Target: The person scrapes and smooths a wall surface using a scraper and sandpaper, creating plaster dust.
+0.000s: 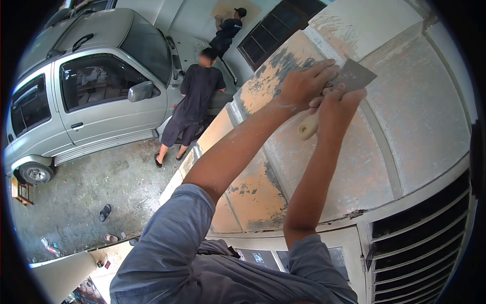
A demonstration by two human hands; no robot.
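A putty knife (357, 77) with a wide grey blade and a pale handle lies against the panelled wall surface (339, 162). My right hand (338, 107) is closed around it, with the handle end sticking out below the fist. My left hand (308, 83) is beside the blade, its fingers bent and pressed together against the knife near my right fingers. Part of the left fingertips is hidden. Pale dust marks the left wrist. Around both hands the panels show worn orange paint, grey smears and whitish patches.
A silver car (101, 86) stands at the left. One person (200, 91) in dark clothes stands by its front; another person (230, 30) reaches to the far wall. A sandal (105, 213) and a wooden stool (21, 191) are on the concrete floor. A barred opening (420, 243) is lower right.
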